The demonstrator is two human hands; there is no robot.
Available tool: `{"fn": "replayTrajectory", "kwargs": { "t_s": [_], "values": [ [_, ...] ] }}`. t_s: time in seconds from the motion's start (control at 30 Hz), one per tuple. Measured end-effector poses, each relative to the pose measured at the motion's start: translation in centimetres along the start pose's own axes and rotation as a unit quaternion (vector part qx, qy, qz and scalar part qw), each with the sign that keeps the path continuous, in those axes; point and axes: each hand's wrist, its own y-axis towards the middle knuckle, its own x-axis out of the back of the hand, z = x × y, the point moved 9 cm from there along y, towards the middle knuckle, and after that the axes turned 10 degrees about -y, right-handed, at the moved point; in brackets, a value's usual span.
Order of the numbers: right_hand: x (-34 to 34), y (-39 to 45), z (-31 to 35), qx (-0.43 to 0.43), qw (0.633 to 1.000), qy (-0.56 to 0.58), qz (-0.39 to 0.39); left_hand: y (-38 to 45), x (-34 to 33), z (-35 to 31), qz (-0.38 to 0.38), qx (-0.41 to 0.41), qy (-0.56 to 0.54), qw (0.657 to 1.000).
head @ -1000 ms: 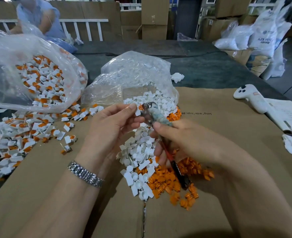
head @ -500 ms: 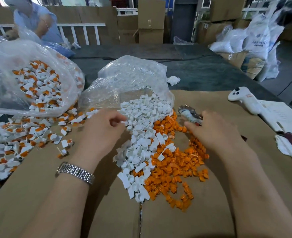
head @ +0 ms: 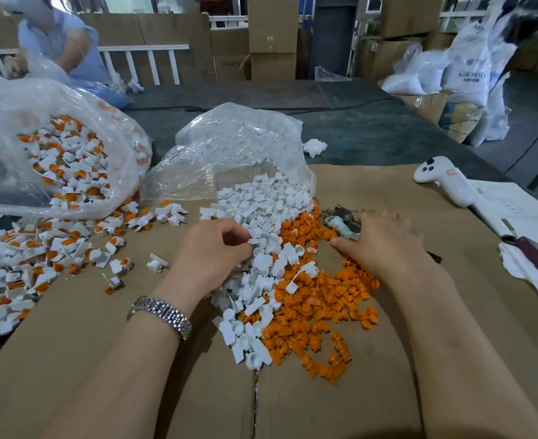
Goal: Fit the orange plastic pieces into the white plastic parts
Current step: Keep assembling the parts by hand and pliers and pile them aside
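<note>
- Head view, left hand [head: 212,251]: its fingers [head: 239,231] are curled in toward the thumb at the near-left edge of the pile of white plastic parts [head: 261,217]. They seem to pinch at one small white part, but whether a part is really held cannot be told.
- Head view, right hand [head: 385,242]: it lies palm down and blurred, fingers fairly straight, over the handle of a metal tool [head: 340,220] on the cardboard covering the tabletop [head: 372,185]. No curl round the tool shows, and no orange piece is held.
- Head view, the deciding relation: the orange plastic pieces [head: 312,312] lie between the two hands. The heap starts just beside the right thumb and runs back toward the wearer, its long axis roughly parallel to the right forearm. The white pile runs the same way, directly against the left fingers.
- Judgement: the right hand is nearer the orange, the left is already on the white, so the next step is likely a short reach inward and back by the right fingers for one orange piece, then bringing both hands together.
</note>
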Motion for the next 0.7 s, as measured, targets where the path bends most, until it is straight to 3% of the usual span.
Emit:
{"fn": "replayTrajectory", "kwargs": {
  "t_s": [0.1,0.2,0.3,0.5,0.6,0.7],
  "values": [
    [1.2,-0.1,0.6,0.017,0.998,0.035,-0.047,0.0,-0.2,-0.3,-0.002,-0.001,-0.002,1.0],
    [3.0,-0.6,3.0,0.114,0.983,0.084,-0.114,-0.1,-0.1,-0.4,-0.015,0.001,0.008,1.0],
    [2.8,-1.3,5.3,0.179,0.976,0.071,-0.103,-0.3,0.6,-0.7,-0.032,-0.01,-0.018,0.999],
    [1.8,-1.0,6.2,0.182,0.979,0.023,-0.087,-1.0,1.0,-1.0,-0.016,0.007,-0.165,0.986],
    [2.4,-1.2,5.9,0.185,0.974,0.068,-0.111,-1.1,0.2,-0.8,0.029,0.066,-0.342,0.937],
    [4.1,-1.6,5.1,0.174,0.943,0.25,-0.132,-1.2,-0.9,-1.0,0.074,0.101,-0.488,0.864]
  ]
}}
